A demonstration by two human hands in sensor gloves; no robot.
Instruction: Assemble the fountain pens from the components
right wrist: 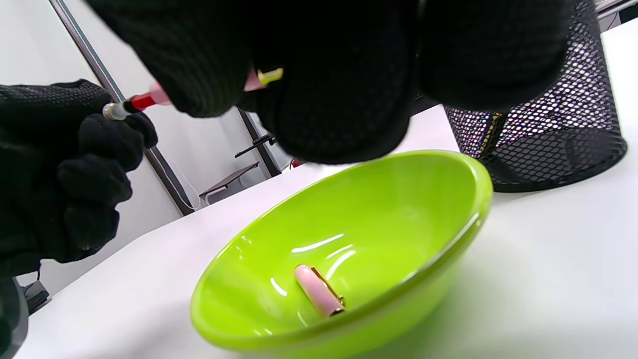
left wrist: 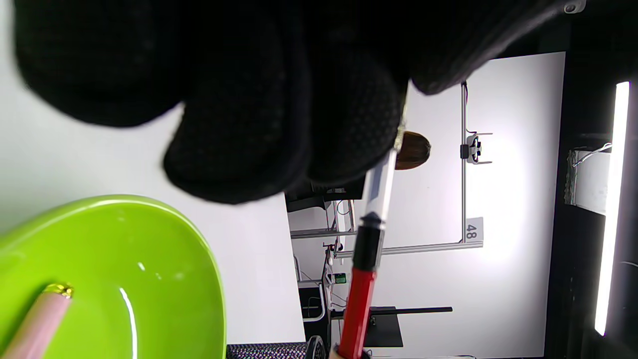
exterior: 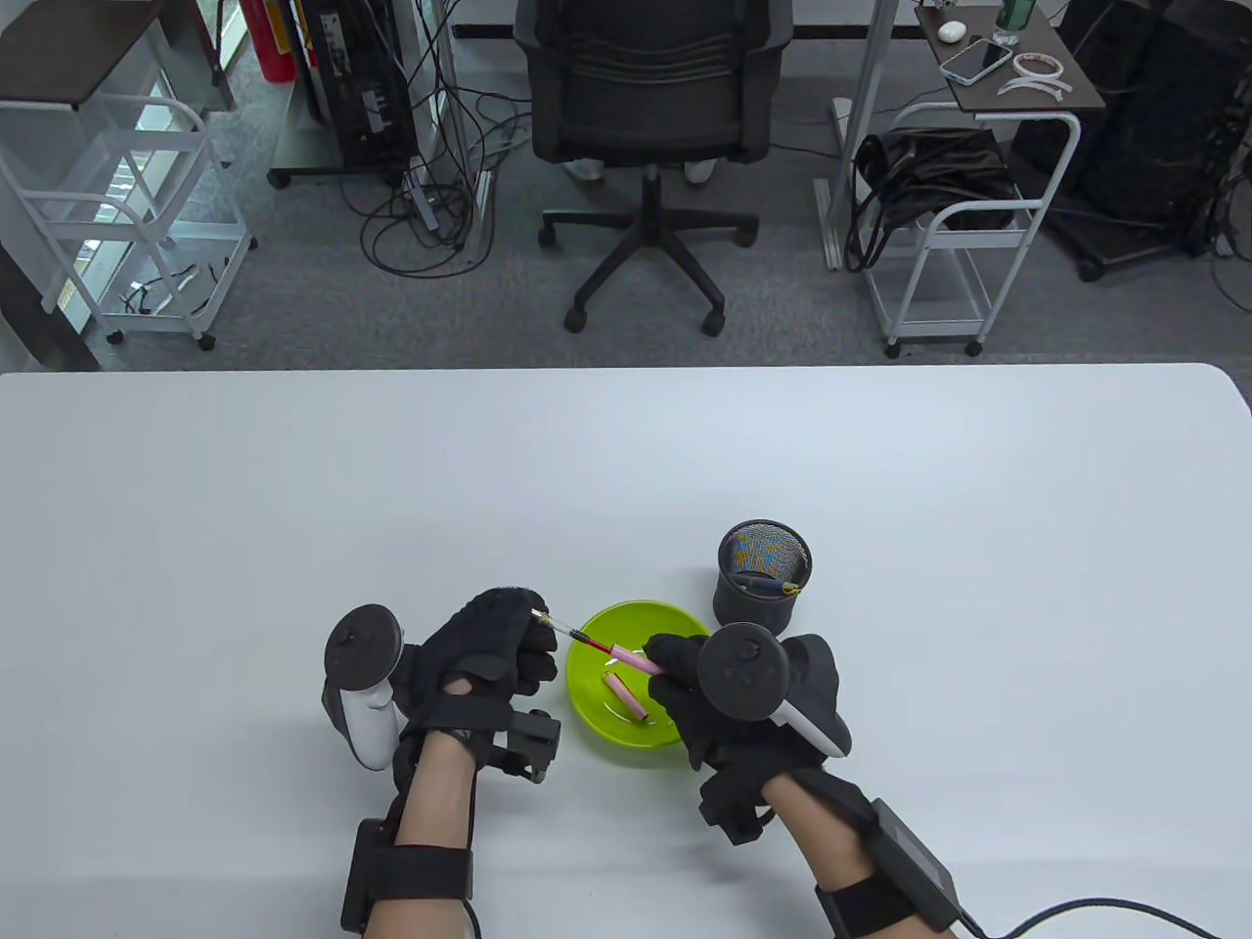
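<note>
Over the green bowl (exterior: 606, 729) both hands hold one pen between them. My left hand (exterior: 509, 636) pinches the clear and gold nib end of the red ink converter (exterior: 577, 636), seen close in the left wrist view as a red and black tube (left wrist: 361, 294). My right hand (exterior: 685, 685) grips the pink barrel (exterior: 636, 661), whose open end sits around the red converter. The two pieces lie in one line. A pink pen cap (exterior: 626, 696) with gold trim lies inside the bowl (right wrist: 448, 199), also seen as the pink cap (right wrist: 316, 296).
A black mesh pen cup (exterior: 763, 577) stands just behind the bowl on its right, with a dark pen inside. The white table (exterior: 293, 489) spreads wide around. An office chair (exterior: 650, 98) and carts stand beyond the far edge.
</note>
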